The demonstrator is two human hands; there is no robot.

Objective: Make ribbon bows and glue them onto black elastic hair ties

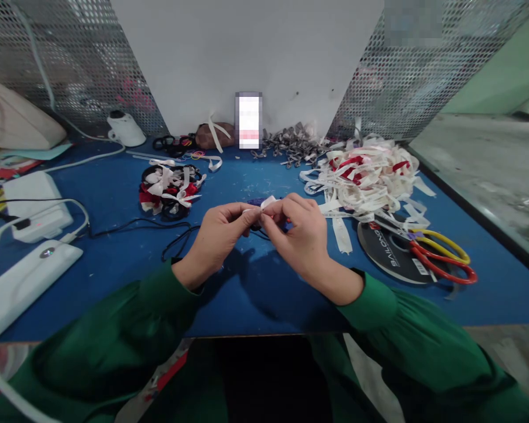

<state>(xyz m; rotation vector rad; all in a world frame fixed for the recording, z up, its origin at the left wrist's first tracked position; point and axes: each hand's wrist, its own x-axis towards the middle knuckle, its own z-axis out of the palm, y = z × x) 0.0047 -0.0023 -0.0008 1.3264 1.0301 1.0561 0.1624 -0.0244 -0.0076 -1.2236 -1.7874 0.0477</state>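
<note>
Above the middle of the blue table, my left hand (223, 232) and my right hand (300, 232) meet fingertip to fingertip. Both are closed in a pinch on a short white ribbon (268, 202), whose end sticks up between them. Something dark, partly hidden by the fingers, shows just below; I cannot make out what it is. To the left lies a bunch of black hair ties with white and red ribbon bows (170, 189). On the right, a loose heap of white and red ribbons (374, 176) spreads toward my right hand.
Scissors with red and yellow handles (445, 254) rest on a black spool disc (390, 258) at right. Grey metal clips (296, 144) lie behind, beside an upright phone (249, 120). A white power strip (30, 282), cables and a white cup-like object (126, 129) are at left.
</note>
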